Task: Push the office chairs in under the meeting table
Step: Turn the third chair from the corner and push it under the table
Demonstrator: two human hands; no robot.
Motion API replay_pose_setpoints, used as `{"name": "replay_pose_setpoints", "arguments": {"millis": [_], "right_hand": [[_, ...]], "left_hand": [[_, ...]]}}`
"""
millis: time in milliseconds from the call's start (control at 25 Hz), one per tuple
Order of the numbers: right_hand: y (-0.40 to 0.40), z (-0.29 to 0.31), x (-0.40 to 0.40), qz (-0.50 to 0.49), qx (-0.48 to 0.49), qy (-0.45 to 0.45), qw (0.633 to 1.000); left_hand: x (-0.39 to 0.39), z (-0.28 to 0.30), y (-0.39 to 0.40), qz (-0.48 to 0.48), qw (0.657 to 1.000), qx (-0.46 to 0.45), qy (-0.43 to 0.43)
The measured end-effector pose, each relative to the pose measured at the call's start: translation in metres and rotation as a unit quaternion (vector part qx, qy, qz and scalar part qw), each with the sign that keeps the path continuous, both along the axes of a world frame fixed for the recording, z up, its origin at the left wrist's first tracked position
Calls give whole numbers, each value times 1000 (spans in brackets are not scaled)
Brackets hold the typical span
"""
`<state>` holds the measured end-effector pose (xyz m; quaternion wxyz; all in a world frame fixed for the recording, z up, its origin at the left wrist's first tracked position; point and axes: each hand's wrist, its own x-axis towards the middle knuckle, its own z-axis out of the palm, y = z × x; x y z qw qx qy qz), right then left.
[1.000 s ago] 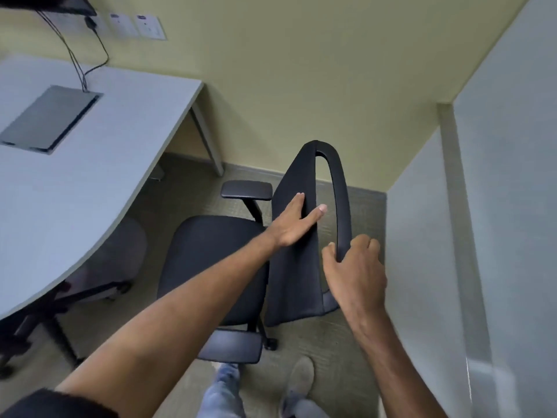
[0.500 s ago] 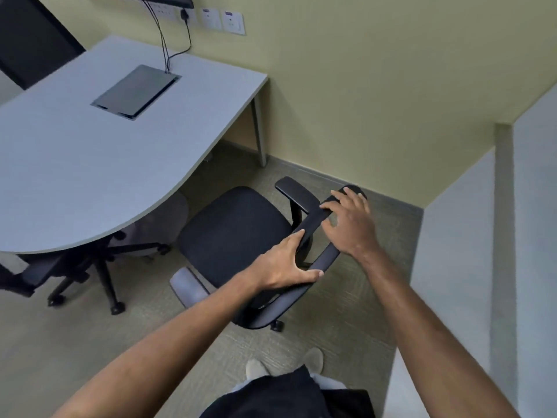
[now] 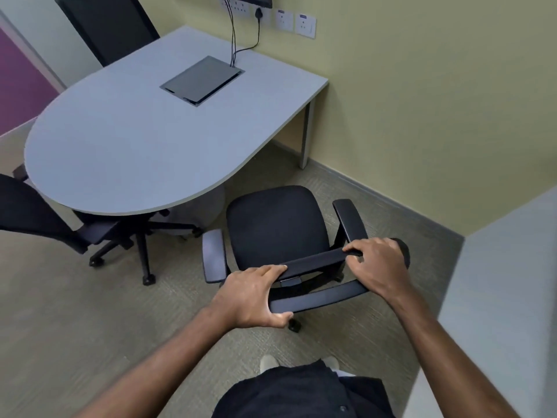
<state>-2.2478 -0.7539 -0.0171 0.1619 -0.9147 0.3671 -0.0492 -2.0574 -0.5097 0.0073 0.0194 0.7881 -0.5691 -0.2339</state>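
a small meeting room with pale green walls and carpet, a grey meeting table [image 3: 144, 140] with a rounded end filling the left of my view. i am standing behind an office chair [image 3: 277, 227] that sits just off the table's curved edge, its seat wholly outside the tabletop. my left hand [image 3: 250, 297] curls round the left end of the backrest's top rail, thumb underneath; my right hand [image 3: 376, 267] wraps over the right end, fingers folded onto the rail. a second chair [image 3: 45, 215] at the left sits partly tucked, its base under the table, and a third chair [image 3: 105, 25] stands at the far side. i judge this to be the start of the push on the nearest chair: the next move calls for rolling it forward and leftward, keeping the armrests [image 3: 351, 220] low enough to pass under the edge, which i cannot confirm from here.
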Motion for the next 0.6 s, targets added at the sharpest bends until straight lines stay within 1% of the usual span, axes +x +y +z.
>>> {"name": "replay_pose_setpoints", "arguments": {"millis": [120, 240, 440, 600], "right_hand": [[29, -1, 1, 46, 2, -34, 998], [52, -4, 2, 76, -14, -64, 995], [72, -9, 22, 52, -39, -73, 995], [63, -10, 43, 49, -53, -83, 994]], "left_hand": [[19, -1, 20, -3, 999, -19, -50], [40, 1, 29, -11, 997, -29, -74], [77, 2, 33, -28, 998, -33, -55], [100, 1, 23, -33, 997, -43, -50]]}}
